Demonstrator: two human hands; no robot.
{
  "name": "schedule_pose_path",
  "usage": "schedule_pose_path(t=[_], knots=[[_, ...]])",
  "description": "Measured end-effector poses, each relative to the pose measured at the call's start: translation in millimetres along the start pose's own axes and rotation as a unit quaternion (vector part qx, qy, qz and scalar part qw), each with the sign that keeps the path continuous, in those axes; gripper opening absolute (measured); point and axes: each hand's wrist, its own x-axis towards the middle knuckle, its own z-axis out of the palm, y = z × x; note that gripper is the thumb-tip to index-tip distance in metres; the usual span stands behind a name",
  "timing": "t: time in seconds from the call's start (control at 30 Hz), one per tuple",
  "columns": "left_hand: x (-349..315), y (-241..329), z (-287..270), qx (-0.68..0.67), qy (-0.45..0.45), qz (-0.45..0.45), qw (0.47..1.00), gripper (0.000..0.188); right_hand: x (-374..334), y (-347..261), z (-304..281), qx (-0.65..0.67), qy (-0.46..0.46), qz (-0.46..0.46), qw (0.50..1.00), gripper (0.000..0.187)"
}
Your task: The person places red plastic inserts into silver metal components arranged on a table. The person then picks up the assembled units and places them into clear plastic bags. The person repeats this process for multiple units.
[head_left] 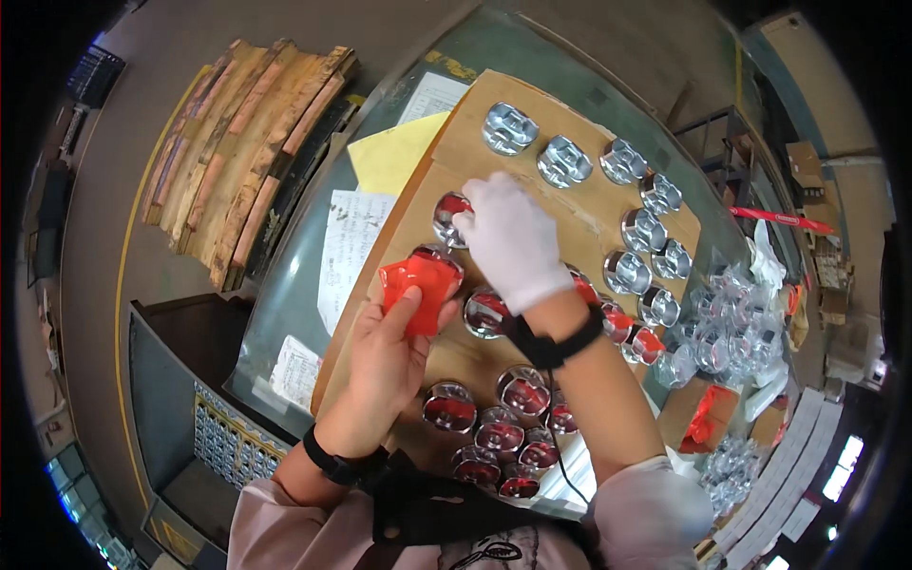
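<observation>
My left hand [388, 337] is bare and grips a small stack of bright red plastic pieces [425, 293], thumb on top. A shiny metal piston [435, 254] shows partly behind that stack. Wearing a white glove, my right hand [513, 237] reaches over the cardboard [560, 237], its thumb and fingers curled at the rim of another piston [443, 226]. Between those fingertips shows a red piece [454, 204] inside the piston. Several pistons nearer me, such as one [449, 408], have red in them; several farther ones, like another piston [510, 129], are plain metal.
Papers and a yellow sheet [394, 152] lie left of the cardboard on the green table [503, 47]. Bagged pistons [727, 323] are heaped at right, near a box with red pieces [708, 418]. Left are a wooden pallet [247, 142] and a metal bin [166, 351].
</observation>
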Motion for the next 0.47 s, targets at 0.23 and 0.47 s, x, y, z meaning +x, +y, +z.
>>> schedule_pose_path(t=[0.23,0.47], knots=[[-9,-49,20,0.272,-0.12,-0.006,0.955,0.023,-122,10,-93,0.054,-0.088,0.036,0.994,0.02],[-15,-69,54,0.201,-0.141,-0.15,0.958,0.025,-184,146,-122,0.026,0.071,0.242,0.967,0.007]])
